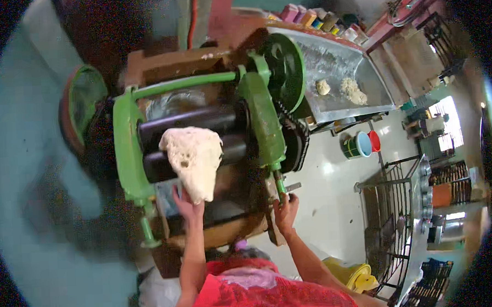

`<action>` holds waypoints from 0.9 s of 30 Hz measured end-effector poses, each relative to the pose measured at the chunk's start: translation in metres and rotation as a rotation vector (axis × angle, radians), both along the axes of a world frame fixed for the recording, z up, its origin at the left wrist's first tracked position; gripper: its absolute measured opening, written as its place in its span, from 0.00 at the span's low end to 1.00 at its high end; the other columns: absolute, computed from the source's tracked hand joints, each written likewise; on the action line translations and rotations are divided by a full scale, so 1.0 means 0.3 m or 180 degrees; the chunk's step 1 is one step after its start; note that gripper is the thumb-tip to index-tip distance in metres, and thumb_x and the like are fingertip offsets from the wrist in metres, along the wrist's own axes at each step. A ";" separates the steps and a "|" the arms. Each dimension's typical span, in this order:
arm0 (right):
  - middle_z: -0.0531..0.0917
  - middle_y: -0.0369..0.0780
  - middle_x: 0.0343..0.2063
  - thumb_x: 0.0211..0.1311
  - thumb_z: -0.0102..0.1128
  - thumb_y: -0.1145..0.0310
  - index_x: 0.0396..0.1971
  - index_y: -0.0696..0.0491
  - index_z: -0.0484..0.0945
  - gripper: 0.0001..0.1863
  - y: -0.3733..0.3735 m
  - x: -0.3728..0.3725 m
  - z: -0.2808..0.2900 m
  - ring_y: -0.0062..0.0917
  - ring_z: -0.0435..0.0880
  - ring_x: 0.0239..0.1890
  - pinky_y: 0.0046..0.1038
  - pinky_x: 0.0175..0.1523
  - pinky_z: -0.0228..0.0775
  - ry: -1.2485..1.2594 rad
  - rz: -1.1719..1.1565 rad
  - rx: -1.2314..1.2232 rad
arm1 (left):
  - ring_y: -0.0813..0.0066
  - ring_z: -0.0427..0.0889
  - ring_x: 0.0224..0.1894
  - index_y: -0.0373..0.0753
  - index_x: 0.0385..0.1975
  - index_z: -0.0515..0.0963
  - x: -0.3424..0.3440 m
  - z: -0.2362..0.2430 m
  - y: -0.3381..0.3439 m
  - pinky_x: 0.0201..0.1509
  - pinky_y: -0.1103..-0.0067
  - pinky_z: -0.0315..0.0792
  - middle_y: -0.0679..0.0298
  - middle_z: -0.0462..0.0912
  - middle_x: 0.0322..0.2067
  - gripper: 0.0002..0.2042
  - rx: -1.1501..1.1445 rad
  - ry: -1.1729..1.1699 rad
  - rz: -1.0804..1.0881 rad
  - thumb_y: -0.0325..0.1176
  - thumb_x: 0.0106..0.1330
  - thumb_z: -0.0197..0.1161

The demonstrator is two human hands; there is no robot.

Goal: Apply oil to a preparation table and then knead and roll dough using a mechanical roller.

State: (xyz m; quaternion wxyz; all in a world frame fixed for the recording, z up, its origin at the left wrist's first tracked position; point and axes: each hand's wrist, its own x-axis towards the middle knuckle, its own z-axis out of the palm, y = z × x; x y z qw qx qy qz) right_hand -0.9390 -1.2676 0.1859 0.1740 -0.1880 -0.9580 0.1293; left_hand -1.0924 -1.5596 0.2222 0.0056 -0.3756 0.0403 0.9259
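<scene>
A slab of pale dough [194, 156] lies over the two dark rollers [187, 123] of a green-framed dough roller machine [261, 120]. It is broad at the top, narrows downward and has holes in its surface. My left hand [190, 208] is at the dough's lower tip, holding it from below, with some fingers hidden behind it. On the machine's right side, my right hand [285, 213] is closed around the lower end of a green adjusting handle [279, 182]. A matching green handle [147, 232] stands free at the left.
At the upper right, a metal-topped table [329, 56] carries a dough ball [323, 87] and a crumbly dough pile [354, 91]. Buckets [357, 145] stand on the floor. A yellow container [350, 275] sits near my right arm. Green wheels [286, 69] flank the machine; racks line the right.
</scene>
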 end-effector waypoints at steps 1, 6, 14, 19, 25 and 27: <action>0.72 0.58 0.45 0.56 0.63 0.71 0.48 0.57 0.74 0.19 -0.058 -0.031 0.031 0.52 0.71 0.46 0.47 0.49 0.65 -0.0060 0.0062 -0.0035 | 0.57 0.64 0.67 0.41 0.67 0.63 0.066 -0.160 -0.081 0.72 0.60 0.57 0.57 0.67 0.65 0.28 0.0737 0.0527 0.0249 0.50 0.71 0.48; 0.71 0.56 0.44 0.54 0.64 0.73 0.47 0.57 0.74 0.19 -0.075 -0.030 0.042 0.53 0.70 0.48 0.47 0.51 0.65 -0.0160 0.0059 -0.0042 | 0.59 0.62 0.68 0.48 0.67 0.64 0.165 -0.582 -0.153 0.71 0.58 0.55 0.62 0.61 0.69 0.25 0.0948 0.0789 0.0015 0.46 0.72 0.50; 0.70 0.57 0.47 0.55 0.63 0.73 0.49 0.54 0.73 0.20 -0.080 -0.019 0.051 0.53 0.70 0.49 0.46 0.53 0.67 -0.0351 -0.0219 -0.0195 | 0.54 0.67 0.65 0.42 0.62 0.70 -0.369 -0.562 -0.031 0.73 0.56 0.52 0.58 0.70 0.63 0.25 0.0451 -0.0024 0.0156 0.50 0.72 0.44; 0.71 0.57 0.46 0.55 0.62 0.73 0.48 0.56 0.73 0.19 -0.094 -0.035 0.024 0.52 0.70 0.49 0.47 0.52 0.66 -0.0110 0.0118 0.0053 | 0.53 0.62 0.68 0.40 0.64 0.68 -0.354 -0.744 -0.095 0.74 0.56 0.51 0.59 0.67 0.66 0.28 0.0970 0.0336 0.0030 0.53 0.71 0.45; 0.72 0.57 0.45 0.56 0.61 0.72 0.48 0.56 0.73 0.18 -0.103 -0.033 0.079 0.52 0.71 0.48 0.47 0.53 0.65 0.0051 0.0160 -0.0169 | 0.55 0.58 0.70 0.43 0.66 0.64 -0.019 -0.708 -0.079 0.74 0.55 0.48 0.58 0.66 0.66 0.30 -0.2223 0.1716 -0.1539 0.54 0.69 0.47; 0.72 0.58 0.47 0.56 0.62 0.71 0.48 0.55 0.73 0.19 -0.038 0.009 0.057 0.53 0.71 0.49 0.48 0.53 0.64 0.0074 0.0005 -0.0077 | 0.54 0.60 0.70 0.43 0.67 0.62 0.091 -0.519 0.000 0.73 0.54 0.51 0.58 0.65 0.66 0.31 0.0793 0.1480 -0.1134 0.55 0.69 0.48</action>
